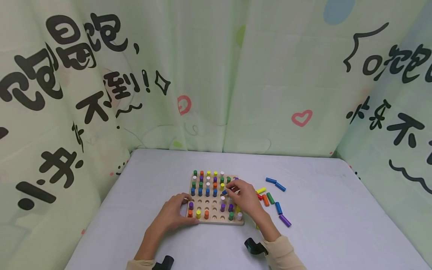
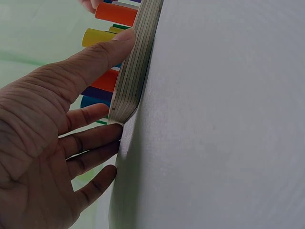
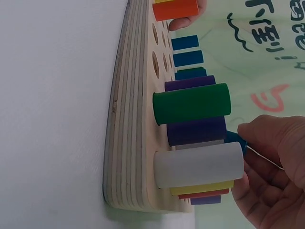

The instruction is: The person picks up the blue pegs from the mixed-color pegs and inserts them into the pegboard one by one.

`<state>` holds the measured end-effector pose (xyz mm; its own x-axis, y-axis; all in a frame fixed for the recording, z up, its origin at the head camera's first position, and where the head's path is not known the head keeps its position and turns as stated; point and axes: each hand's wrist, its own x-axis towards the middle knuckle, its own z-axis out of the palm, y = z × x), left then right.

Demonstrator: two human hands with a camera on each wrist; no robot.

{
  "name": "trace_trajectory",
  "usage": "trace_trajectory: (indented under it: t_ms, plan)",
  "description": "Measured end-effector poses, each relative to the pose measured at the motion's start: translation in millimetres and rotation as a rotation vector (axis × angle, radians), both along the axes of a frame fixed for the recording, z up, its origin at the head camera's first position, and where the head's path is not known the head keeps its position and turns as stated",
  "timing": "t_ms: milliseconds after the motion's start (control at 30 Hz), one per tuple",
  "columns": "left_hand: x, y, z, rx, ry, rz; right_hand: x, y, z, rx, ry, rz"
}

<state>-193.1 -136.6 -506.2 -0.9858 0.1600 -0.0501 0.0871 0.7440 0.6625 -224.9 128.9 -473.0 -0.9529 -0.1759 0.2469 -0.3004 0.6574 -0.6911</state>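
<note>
A wooden peg board (image 1: 216,221) lies mid-table with several coloured pegs standing in its holes. My left hand (image 1: 185,212) rests at its near left corner. In the left wrist view the left hand (image 2: 114,76) has its thumb (image 2: 109,50) pressed on the board edge (image 2: 138,62) and straight fingers against the side. My right hand (image 1: 227,190) hovers over the board's right half, pinching a blue peg (image 1: 224,192). In the right wrist view the right hand (image 3: 243,143) holds the blue peg (image 3: 233,137) behind a white peg (image 3: 198,164) and a green peg (image 3: 190,102).
Loose pegs lie on the grey table right of the board: two blue (image 1: 276,183), yellow (image 1: 261,190), orange (image 1: 265,200), green (image 1: 270,198), another blue (image 1: 278,207), purple (image 1: 285,220). Printed green curtains (image 1: 216,75) close in the table at the back and on both sides.
</note>
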Motion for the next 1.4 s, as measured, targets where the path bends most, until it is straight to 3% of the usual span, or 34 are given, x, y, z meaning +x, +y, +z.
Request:
trace_trajectory:
  t_ms: [600,1067,1400]
  plan:
    - [1.3,-1.1,2.2,-0.018,0.015,-0.013,-5.1,-8,-4.9,0.02,-0.071,0.039]
    - [1.3,-1.0,3.1,-0.017,0.016,-0.021,-0.9,-12,-2.1,0.022,-0.029,0.023]
    - [1.9,-1.0,3.7,-0.024,0.012,-0.016,9.8,-2,1.0,-0.018,0.027,-0.048]
